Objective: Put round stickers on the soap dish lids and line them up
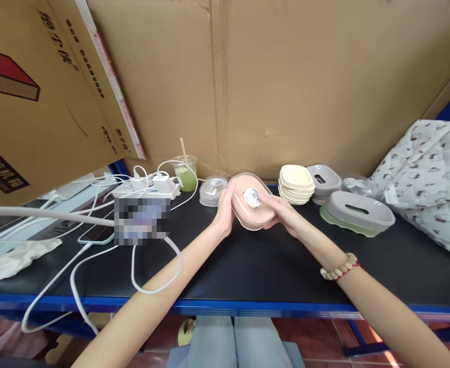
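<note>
1. Two hands hold one pink box (250, 210) above the black table (248, 266), near its far edge.
2. The left hand (225, 210) is clamped on the box's left side, thumb up by the rim.
3. The right hand (284, 212) is clamped on the box's right side; its thumb lies on the lid next to a round white sticker (251, 197).
4. A bead bracelet (339, 268) sits on the right wrist.
5. Just left of the box stands a grey box (211, 190) with a clear lid, close to the left hand.
6. Right of the pink box lies a stack of cream lids (296, 184), with a grey tray (323, 180) behind it.
7. Further right lies another grey tray on a green base (357, 213).
8. A cup of green drink (185, 174) with a stick in it stands against the cardboard wall (286, 76).
9. A white power strip (144, 189) with plugs and cables lies at the left of the table.
10. A patterned cloth (428, 179) is heaped at the right end.
</note>
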`<state>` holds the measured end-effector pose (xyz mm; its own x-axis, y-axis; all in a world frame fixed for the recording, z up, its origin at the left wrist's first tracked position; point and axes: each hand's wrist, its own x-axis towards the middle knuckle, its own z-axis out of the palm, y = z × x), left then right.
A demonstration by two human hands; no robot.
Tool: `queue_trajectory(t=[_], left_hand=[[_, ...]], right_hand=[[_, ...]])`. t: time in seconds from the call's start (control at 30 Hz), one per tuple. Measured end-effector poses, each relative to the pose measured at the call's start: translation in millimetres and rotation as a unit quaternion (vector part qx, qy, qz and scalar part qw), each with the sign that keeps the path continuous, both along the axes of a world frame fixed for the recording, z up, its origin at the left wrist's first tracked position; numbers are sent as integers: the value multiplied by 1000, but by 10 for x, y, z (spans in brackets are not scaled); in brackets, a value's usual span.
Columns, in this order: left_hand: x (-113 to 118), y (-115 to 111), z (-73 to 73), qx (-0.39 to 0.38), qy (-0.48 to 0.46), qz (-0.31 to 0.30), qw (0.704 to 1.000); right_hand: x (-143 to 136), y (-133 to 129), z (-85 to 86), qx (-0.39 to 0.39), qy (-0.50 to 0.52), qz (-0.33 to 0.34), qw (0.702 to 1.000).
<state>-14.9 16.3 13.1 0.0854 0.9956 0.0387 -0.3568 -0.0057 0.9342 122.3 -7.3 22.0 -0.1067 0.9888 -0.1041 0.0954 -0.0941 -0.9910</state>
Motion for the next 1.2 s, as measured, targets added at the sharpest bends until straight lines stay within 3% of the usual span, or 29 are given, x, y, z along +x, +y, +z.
queue_trajectory(t=[0.07,0.17,0.23,0.33,0.37,0.47,0.53,0.63,0.9,1.07,1.2], left_hand=[[-49,55,10,28,108,-5,994],[-154,136,5,108,262,82,955],[-206,154,-11,162,316,102,929],[-212,130,-66,224,400,67,886],[-201,120,-94,238,442,49,864],[-174,121,-182,268,636,9,723],[-183,149,-219,271,673,-1,688],[-216,193,-216,276,678,-1,681],[-186,146,-143,288,691,30,662],[-177,94,-165,138,724,120,665],[-183,75,-163,95,744,110,652]], right_hand=[[49,35,39,10,18,-65,998],[159,124,74,8,30,-172,985],[218,176,65,-5,6,-195,981],[233,211,-1,-27,-11,-178,984],[222,215,-32,-32,-7,-171,985],[186,227,-123,-43,15,-144,989],[190,243,-178,-42,28,-115,992],[250,288,-262,-22,31,-87,995],[341,412,-399,28,-24,-123,992],[309,426,-412,38,-31,-139,989],[316,487,-486,70,-51,-135,987]])
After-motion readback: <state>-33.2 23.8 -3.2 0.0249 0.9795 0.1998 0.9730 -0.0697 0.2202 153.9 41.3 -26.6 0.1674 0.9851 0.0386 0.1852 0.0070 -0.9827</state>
